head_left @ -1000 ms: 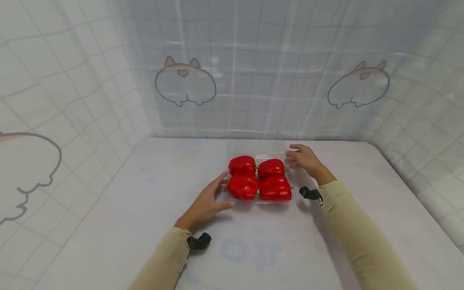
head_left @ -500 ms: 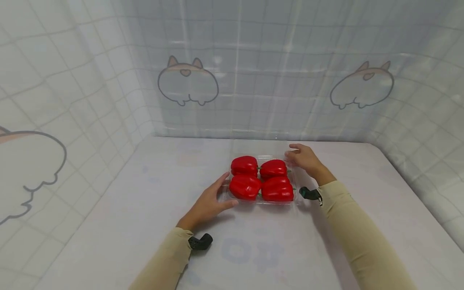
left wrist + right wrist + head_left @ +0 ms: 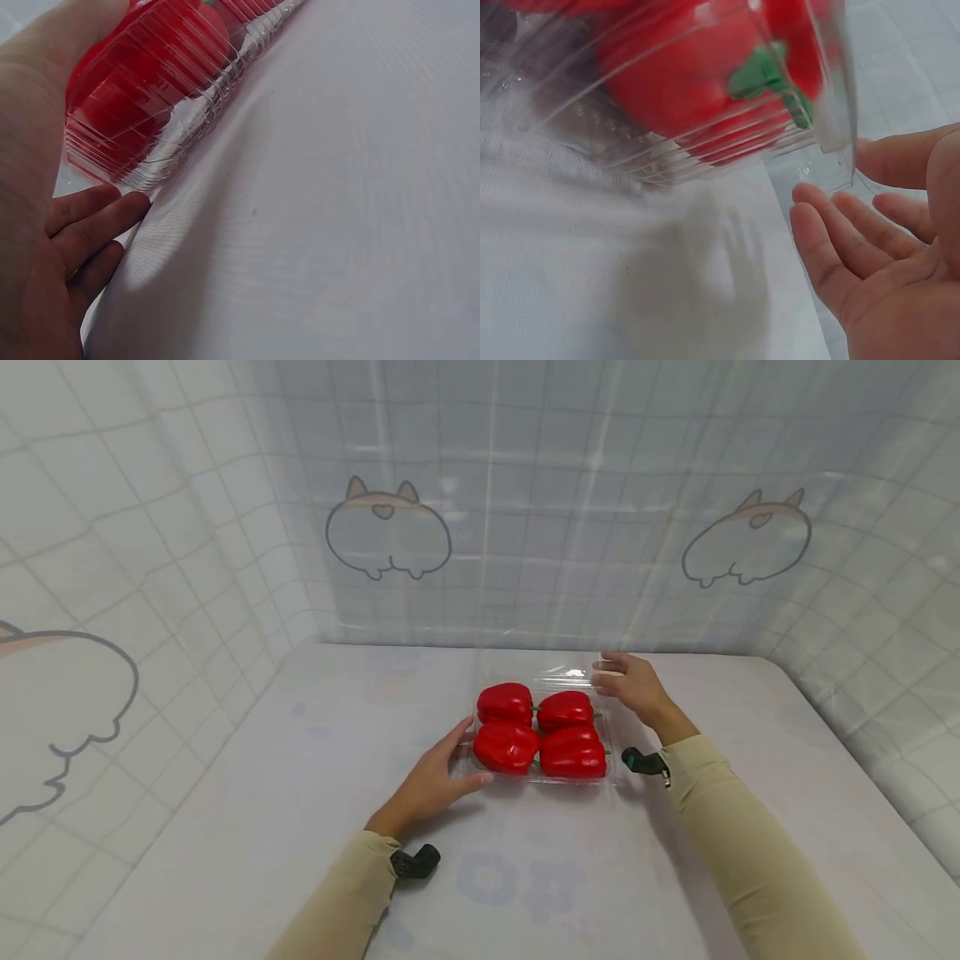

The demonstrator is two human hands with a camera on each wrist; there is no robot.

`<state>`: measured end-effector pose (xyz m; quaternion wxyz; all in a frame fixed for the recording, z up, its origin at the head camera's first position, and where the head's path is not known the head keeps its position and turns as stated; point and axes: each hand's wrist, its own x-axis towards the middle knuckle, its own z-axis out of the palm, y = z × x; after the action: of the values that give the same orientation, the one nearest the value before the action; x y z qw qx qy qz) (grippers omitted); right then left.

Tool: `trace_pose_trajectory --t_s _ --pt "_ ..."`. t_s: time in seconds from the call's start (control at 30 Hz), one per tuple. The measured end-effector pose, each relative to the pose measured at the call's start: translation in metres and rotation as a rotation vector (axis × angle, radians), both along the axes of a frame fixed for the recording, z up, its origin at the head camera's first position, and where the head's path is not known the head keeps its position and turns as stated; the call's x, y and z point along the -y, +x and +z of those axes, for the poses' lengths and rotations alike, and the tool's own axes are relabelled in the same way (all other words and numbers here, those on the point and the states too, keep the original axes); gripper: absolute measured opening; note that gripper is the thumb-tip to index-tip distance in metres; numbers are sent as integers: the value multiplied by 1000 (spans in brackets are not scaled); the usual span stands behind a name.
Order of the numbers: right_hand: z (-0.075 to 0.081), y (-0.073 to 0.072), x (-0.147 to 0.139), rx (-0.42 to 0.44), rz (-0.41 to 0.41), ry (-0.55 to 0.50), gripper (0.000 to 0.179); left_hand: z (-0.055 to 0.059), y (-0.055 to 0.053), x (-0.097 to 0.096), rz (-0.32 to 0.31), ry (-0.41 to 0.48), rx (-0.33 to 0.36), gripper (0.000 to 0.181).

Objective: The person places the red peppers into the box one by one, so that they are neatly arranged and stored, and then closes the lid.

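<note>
Because the clear ribbed plastic clamshell tray (image 3: 609, 770) is light and would slide on cloth, the two hands seem set at opposite corners of it, one to steady and one to work the edge. That tray sits on the white cloth-covered worktop (image 3: 225, 827) and holds four glossy red bell peppers (image 3: 539, 732) packed two by two, their green stems turned inward toward the tray's middle.

At the tray's near-left corner, the left hand (image 3: 430, 783) lies flat and relaxed, thumb along the tray's front edge and fingers (image 3: 97, 217) straight against its ribbed wall; it presses rather than grips. At the tray's far-right corner, the right hand (image 3: 633, 683) has its fingers (image 3: 832, 247) loosely extended, their tips at a thin transparent flap of the lid (image 3: 832, 161). Whether thumb and fingertips actually pinch that flap I cannot tell; it reads more as a touch. Both forearms wear beige sleeves (image 3: 738, 852), each with a small black wrist-mounted device (image 3: 643, 762) near the cuff.

Behind and to both sides of the tray hangs a pale checked curtain (image 3: 525, 485) printed with cartoon corgi rears (image 3: 387, 531), closing the worktop in like a booth.
</note>
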<state>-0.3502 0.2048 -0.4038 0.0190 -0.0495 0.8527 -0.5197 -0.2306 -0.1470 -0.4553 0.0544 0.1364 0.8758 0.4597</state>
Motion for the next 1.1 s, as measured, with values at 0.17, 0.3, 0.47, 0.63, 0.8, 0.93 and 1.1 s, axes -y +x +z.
trace_pose_trajectory --t_s 0.17,0.3,0.47,0.63,0.8,0.93,1.1 --pt "-1 1 -2 -4 -8 -20 60 0 0 -1 0 -2 3 97" --pt "1 2 -3 -19 -6 -50 54 0 2 -1 5 -4 6 98" --pt "4 2 -3 -52 71 -137 44 -1 1 1 21 -10 -14 99" --pt "8 4 -4 -61 94 -175 36 -2 0 -1 15 -19 -16 99" --pt "8 5 -5 -74 79 -128 45 -1 1 -2 19 -9 -12 97" --pt "8 5 -6 -91 74 -52 56 -2 1 -3 17 -13 -22 96" --pt "9 6 -8 -107 68 16 58 -3 -1 -4 21 -25 -26 97"
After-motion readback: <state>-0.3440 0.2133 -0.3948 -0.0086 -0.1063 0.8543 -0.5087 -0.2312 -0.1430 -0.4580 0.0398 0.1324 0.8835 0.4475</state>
